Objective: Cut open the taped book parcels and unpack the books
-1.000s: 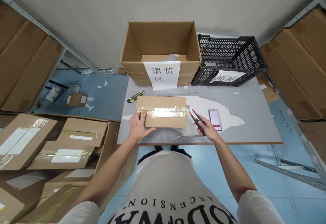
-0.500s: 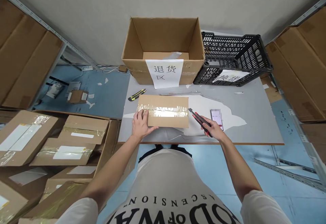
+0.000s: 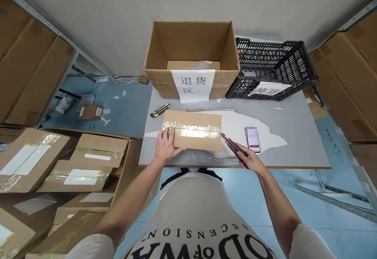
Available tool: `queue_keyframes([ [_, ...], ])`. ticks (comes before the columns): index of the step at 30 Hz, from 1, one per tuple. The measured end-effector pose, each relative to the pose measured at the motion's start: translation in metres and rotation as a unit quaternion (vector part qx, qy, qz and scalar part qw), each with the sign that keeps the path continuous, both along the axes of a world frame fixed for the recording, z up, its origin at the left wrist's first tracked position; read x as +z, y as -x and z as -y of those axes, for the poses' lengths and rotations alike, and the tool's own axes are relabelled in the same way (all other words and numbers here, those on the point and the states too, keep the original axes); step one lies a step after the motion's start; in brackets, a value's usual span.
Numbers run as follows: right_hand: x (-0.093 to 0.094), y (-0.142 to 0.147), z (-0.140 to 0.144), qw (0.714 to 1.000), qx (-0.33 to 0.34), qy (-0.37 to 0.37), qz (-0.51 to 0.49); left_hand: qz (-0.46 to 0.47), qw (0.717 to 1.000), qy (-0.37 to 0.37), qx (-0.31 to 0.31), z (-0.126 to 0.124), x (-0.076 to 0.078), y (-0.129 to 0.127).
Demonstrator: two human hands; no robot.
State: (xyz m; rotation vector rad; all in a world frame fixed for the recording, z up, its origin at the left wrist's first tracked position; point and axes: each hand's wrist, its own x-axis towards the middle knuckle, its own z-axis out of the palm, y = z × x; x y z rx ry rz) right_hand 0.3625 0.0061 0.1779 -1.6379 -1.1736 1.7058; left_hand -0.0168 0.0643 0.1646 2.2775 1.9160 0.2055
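Note:
A flat cardboard parcel (image 3: 194, 122) sealed with shiny clear tape lies on the grey table (image 3: 294, 149) in front of me. My left hand (image 3: 166, 146) presses down on the parcel's near left corner. My right hand (image 3: 250, 159) grips a red and black box cutter (image 3: 234, 147), whose blade tip touches the parcel's right edge at the tape seam.
A phone (image 3: 253, 138) lies right of the cutter. A yellow and black cutter (image 3: 160, 110) rests by the parcel's far left corner. An open carton (image 3: 191, 54) with a paper sign and a black plastic crate (image 3: 273, 68) stand at the back. Taped parcels (image 3: 88, 160) are stacked left.
The cutter's tip has moved down to the parcel's right edge at the tape seam. My left hand stays on the parcel's left corner.

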Motion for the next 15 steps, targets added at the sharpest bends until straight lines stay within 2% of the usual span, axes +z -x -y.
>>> queue_keyframes([
  [9,-0.007,0.013,0.042,0.999,-0.002,0.02,-0.044,-0.002,1.0,0.0,0.005,0.001,0.001,0.0],
  [15,-0.005,0.007,0.056,0.999,-0.008,0.032,-0.038,-0.005,1.0,-0.006,-0.003,0.002,0.003,0.0],
])
